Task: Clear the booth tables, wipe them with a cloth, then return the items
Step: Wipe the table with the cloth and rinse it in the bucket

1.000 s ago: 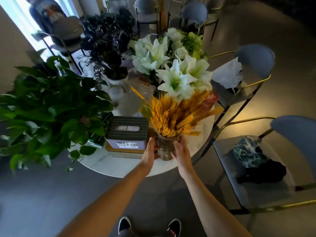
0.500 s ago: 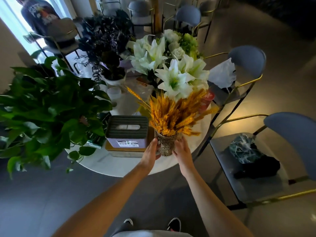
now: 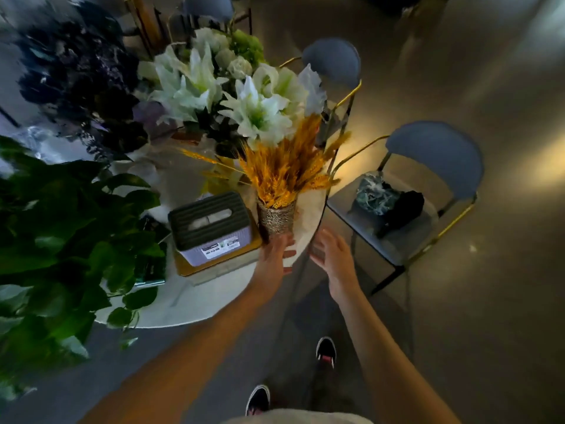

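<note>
Both hands, left hand (image 3: 275, 255) and right hand (image 3: 331, 255), open, gripping nothing; top-heavy wheat vase (image 3: 276, 217) near bench (image 3: 195, 304) edge at three o'clock could topple.

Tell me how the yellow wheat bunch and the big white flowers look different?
The wheat bunch is golden orange with thin, spiky stalks; the white flowers have wide, soft petals with green centres. The wheat bunch is the smaller one and stands in a woven vase near the table edge; the white flowers stand taller and farther back, their container hidden. Both stand upright on the same round white table.
</note>
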